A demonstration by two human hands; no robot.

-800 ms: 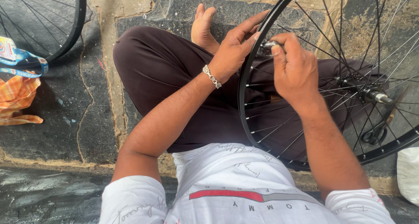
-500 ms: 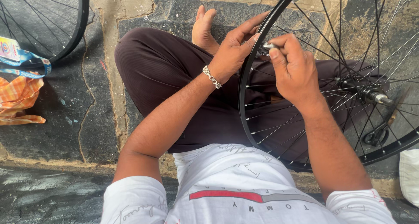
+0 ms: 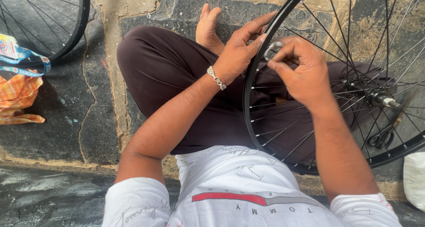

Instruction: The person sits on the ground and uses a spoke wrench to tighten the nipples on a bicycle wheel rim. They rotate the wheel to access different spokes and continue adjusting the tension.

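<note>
Bicycle wheel [image 3: 265,134], black rim, thin metal spokes, standing upright across the lap of a person seated cross-legged in dark trousers [image 3: 168,76] on stone paving [image 3: 66,103]. Left hand [image 3: 237,52] wrapped over the rim's upper edge, fingers curled against it, steadying. Right hand [image 3: 301,70] just inside the rim, thumb and fingertips pinched on a small round silver tool [image 3: 272,50] set where a spoke meets the rim. Hub and axle [image 3: 376,96] off to the right, well apart from both hands. Probably light but awkward: rim stiff and smooth, best held at its edge; spokes thin, springy, easily bent if grabbed mid-length. Second wheel [image 3: 66,23] at upper left; orange checked cloth [image 3: 17,98] beside it. Silver bracelet [image 3: 216,78] on left wrist.
</note>
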